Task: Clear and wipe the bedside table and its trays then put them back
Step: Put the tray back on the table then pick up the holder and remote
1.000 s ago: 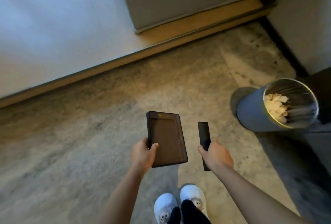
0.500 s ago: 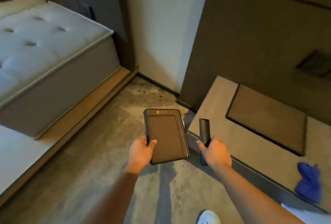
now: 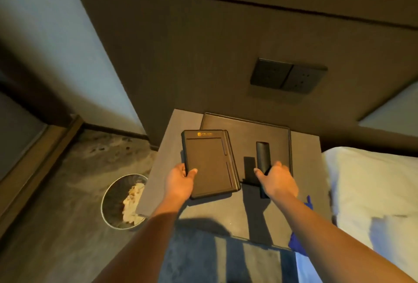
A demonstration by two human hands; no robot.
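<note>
The brown bedside table (image 3: 158, 183) stands straight ahead with a large dark tray (image 3: 239, 125) lying on its back half. My left hand (image 3: 181, 183) grips the near left edge of a small dark tray (image 3: 209, 162) with an orange logo, held above the table's left part and over the large tray's left edge. My right hand (image 3: 277, 181) holds a slim black remote (image 3: 262, 155) upright over the large tray. A blue cloth (image 3: 298, 243) lies at the table's near right corner, partly hidden by my right forearm.
A round metal bin (image 3: 113, 201) with crumpled paper stands on the floor left of the table. A bed with white linen (image 3: 366, 194) is at the right. A dark socket panel (image 3: 287, 79) sits on the wall panel above the table. Carpet covers the floor at left.
The view swung from the floor and bin to face the bedside table. Both hands, still holding the small tray and the remote, moved forward over the table and the large tray.
</note>
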